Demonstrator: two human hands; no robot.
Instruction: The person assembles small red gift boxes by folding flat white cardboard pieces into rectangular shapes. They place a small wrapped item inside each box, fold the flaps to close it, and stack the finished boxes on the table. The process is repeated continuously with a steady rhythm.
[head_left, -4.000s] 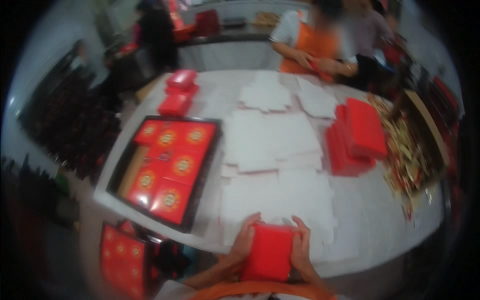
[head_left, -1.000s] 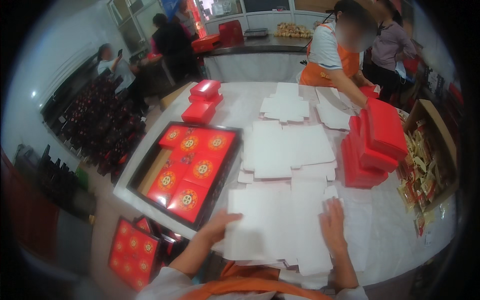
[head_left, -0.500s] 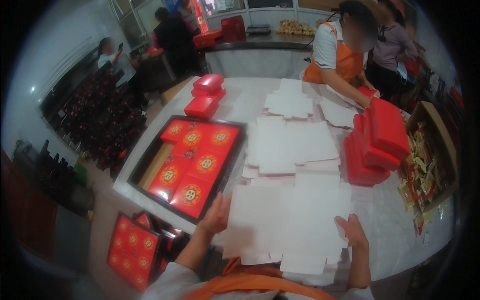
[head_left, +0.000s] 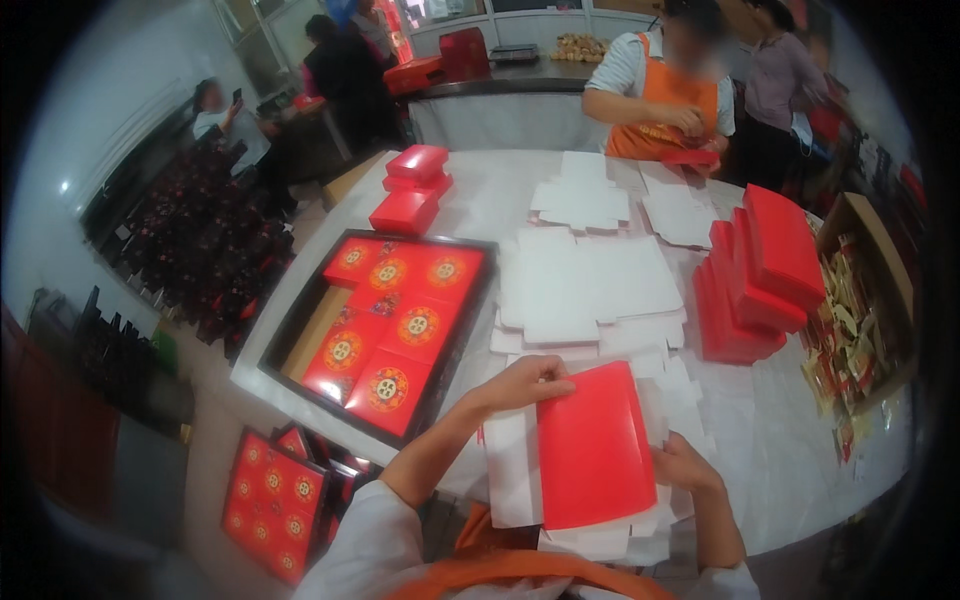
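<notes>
In front of me a flat cardboard box blank is partly folded, its red outer panel [head_left: 597, 450] turned up over its white inside. My left hand [head_left: 530, 384] has its fingers closed at the panel's upper left corner. At the right edge of the same blank is my right hand [head_left: 684, 464], closed around the cardboard, with some of its fingers hidden behind it. More white box blanks [head_left: 590, 285] lie in an overlapping pile just beyond my hands.
On my left a black-edged tray [head_left: 268, 362] holds red patterned boxes. Small red boxes [head_left: 404, 212] are stacked behind it. To the right stand piled red boxes [head_left: 738, 315] and a carton [head_left: 872, 230] of wrapped pieces. Across the table a co-worker in an orange apron [head_left: 668, 105] handles something red.
The front blank, flat and white before, now shows its red side folded over. My left hand has moved up and right onto it. The co-worker has straightened, drawing their arms back.
</notes>
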